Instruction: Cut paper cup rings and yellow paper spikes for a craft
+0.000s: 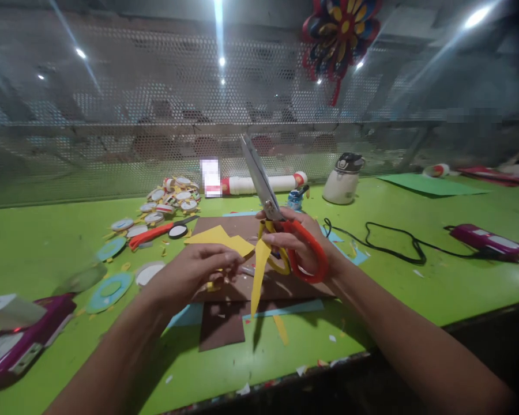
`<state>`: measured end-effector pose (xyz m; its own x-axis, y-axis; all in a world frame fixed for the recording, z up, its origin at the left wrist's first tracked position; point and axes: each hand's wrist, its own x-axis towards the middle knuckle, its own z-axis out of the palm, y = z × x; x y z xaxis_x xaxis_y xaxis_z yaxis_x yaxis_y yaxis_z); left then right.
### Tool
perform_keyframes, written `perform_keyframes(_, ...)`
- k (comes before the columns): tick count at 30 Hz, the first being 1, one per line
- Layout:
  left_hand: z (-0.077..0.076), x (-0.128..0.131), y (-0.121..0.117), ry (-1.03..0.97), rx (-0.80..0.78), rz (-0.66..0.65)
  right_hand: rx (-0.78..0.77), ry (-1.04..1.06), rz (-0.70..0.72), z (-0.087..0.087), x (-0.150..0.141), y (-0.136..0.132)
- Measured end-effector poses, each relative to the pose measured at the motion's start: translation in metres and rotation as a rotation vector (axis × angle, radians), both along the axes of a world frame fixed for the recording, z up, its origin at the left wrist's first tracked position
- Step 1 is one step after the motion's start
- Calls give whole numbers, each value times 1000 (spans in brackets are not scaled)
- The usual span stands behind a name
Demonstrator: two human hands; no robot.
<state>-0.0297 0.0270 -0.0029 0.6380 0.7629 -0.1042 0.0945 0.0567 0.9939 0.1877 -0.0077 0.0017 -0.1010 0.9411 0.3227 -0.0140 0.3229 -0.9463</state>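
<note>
My right hand (300,239) grips a large pair of scissors (263,181) by its red handle, the blades pointing up and to the left. From the same fingers hangs a pointed strip of yellow paper (259,279), beside a yellow loop (282,263) whose kind I cannot make out. My left hand (207,262) is closed, thumb and fingertips pressed together; what they pinch is hidden. Just behind it, a folded yellow paper sheet (218,237) lies over the brown board (285,290). Little yellow scraps show under the left fingers.
Decorated paper discs (184,196) are heaped at back left, near a red-handled cutter (153,233). A white roll (259,184), a blue bottle (294,199) and a jug (341,181) stand behind. Purple devices lie left (30,340) and right (488,241), the right one with a black cord.
</note>
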Motion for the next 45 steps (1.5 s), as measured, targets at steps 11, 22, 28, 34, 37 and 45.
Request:
perform_keyframes(11, -9, 17, -11, -82, -257, 32, -50, -47, 51, -10, -11, 9)
perform_keyframes(22, -9, 10, 0, -173, -73, 232, -60, -112, -83, -7, -15, -13)
perform_keyframes(28, -7, 8, 5, -225, -112, 301, -63, -149, -93, -22, -4, -14)
perform_keyframes(34, -6, 7, 5, -256, -130, 308, -78, -229, -49, -27, 2, -14)
perform_keyframes(37, -6, 6, 5, -282, -79, 286, -79, -280, -31, -24, 3, -18)
perform_keyframes(45, -1, 3, -4, -287, 87, 259, -48, -489, -26, -14, -1, -35)
